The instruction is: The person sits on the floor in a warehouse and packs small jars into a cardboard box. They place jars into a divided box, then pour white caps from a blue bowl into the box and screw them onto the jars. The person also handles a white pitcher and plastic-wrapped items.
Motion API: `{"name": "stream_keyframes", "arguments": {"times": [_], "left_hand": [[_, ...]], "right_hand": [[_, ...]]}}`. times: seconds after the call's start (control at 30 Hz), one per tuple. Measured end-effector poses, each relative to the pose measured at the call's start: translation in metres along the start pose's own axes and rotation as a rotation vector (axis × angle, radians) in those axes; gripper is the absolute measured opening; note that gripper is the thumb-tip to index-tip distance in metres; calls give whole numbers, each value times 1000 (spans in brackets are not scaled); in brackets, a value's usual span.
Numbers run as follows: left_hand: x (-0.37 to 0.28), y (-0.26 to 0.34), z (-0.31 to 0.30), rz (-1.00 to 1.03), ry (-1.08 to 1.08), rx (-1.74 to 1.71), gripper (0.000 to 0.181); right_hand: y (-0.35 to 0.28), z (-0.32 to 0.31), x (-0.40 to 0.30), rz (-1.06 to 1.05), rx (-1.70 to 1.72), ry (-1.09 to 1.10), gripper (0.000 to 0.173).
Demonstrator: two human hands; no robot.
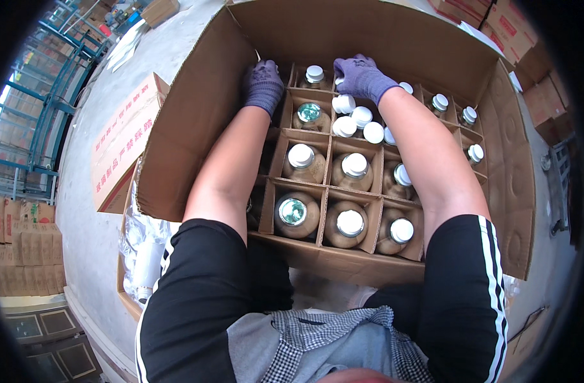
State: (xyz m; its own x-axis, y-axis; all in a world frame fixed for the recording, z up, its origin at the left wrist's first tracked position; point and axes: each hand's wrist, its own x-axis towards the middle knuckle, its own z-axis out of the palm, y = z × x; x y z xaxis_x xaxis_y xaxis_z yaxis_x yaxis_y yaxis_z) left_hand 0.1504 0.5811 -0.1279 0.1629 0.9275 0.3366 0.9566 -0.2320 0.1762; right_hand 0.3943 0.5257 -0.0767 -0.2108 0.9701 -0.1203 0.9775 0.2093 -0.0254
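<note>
A large open cardboard carton [174, 163] stands before me, split by cardboard dividers [324, 210]. Its cells hold several bottles, most with white screw caps [354, 164]. Two bottles show shiny greenish foil seals [292, 212] with no cap on top. Loose white caps [344, 126] lie heaped over a cell in the second row. My right hand [361, 79], in a purple glove, has its fingers curled on a white cap at the back row. My left hand [264, 85], gloved alike, reaches down at the back left corner; its fingertips and whatever they touch are hidden.
A closed carton with red printing [126, 143] stands left of the open one. Below it, an open box holds white bottles in clear plastic [146, 263]. Blue metal racking [43, 95] runs along the far left. Stacked cartons [510, 28] stand at the upper right.
</note>
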Motion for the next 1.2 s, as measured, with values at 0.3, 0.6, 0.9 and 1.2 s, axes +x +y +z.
{"name": "stream_keyframes", "arguments": {"times": [0.3,0.6,0.9,1.2], "left_hand": [[-15,-2,-9,25,-191,63,25],[12,9,-41,156,-549,230,31],[10,0,-34,174,-436,171,45],[-32,117,-20,367,-622,-386,53]], "right_hand": [[-68,4,-28,-287,306,268,42],[-111,44,-32,-60,79,-6,46],[-62,-6,-80,-39,157,366,58],[13,27,-90,173,465,-67,62]]}}
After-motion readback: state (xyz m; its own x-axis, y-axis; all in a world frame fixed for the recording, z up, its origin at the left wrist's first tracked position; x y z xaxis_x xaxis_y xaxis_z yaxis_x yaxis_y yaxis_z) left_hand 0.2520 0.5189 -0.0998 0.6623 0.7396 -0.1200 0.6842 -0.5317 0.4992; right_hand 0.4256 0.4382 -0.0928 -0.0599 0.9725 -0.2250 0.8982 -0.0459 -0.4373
